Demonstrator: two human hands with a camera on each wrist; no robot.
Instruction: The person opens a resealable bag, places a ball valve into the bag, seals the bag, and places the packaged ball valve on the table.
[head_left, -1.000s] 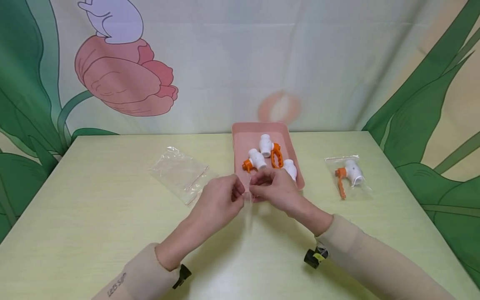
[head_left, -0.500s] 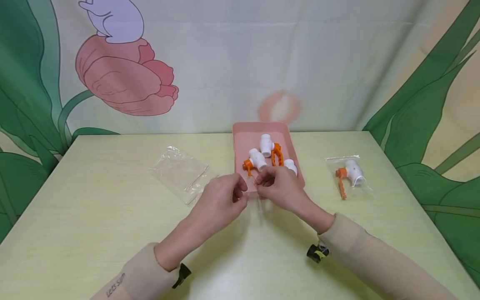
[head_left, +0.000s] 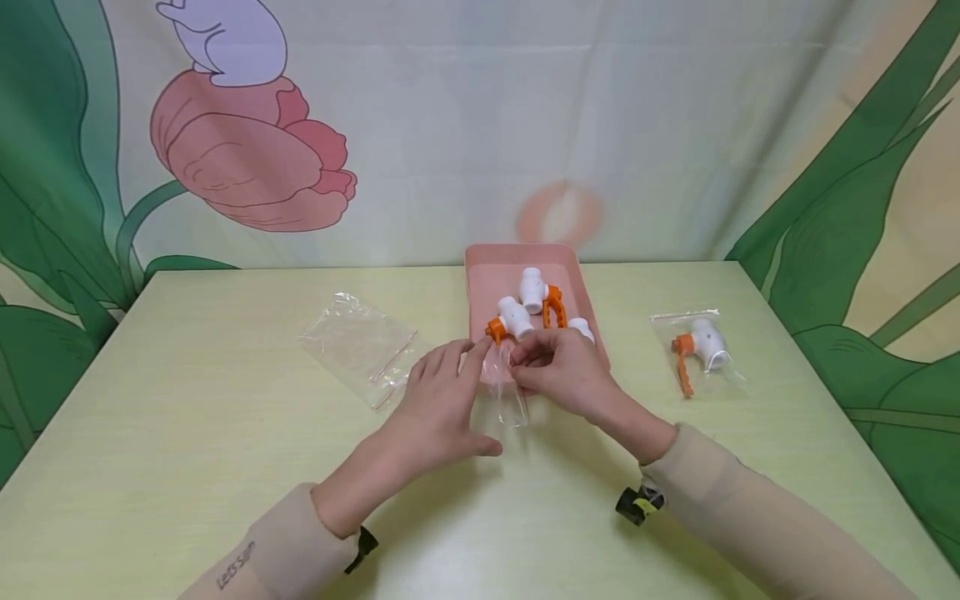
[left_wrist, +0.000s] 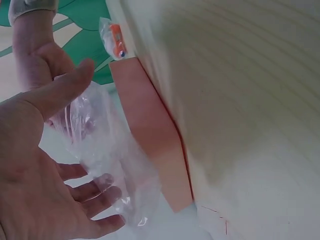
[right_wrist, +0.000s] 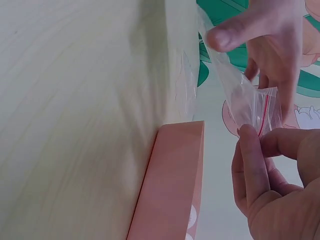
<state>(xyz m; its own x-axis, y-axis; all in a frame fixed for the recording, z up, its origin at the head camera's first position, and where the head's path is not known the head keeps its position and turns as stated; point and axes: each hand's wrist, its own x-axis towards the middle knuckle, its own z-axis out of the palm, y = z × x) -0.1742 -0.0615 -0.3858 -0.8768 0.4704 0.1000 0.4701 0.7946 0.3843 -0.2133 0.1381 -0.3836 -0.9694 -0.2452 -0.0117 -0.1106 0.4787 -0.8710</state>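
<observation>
A clear zip bag [right_wrist: 235, 95] with a red line along its seal hangs from my right hand [head_left: 566, 371], whose thumb and fingers pinch it near the seal. My left hand [head_left: 442, 408] is spread beside the bag, thumb apart from the fingers; in the left wrist view its fingers lie behind or against the film, and I cannot tell if they touch. Just beyond the hands is a pink tray [head_left: 480, 279] with white valves [head_left: 532, 290] that have orange handles. One valve is partly hidden by my right hand.
Flat clear zip bags [head_left: 360, 342] lie on the table [head_left: 187, 433] to the left of the tray. On the right lies a bagged valve [head_left: 705, 346] with an orange handle. A printed curtain [head_left: 420, 125] hangs behind the table.
My left hand has let go of the bag's edge and spread its fingers. My right hand has shifted slightly right, still pinching the bag, which now shows wider between the hands.
</observation>
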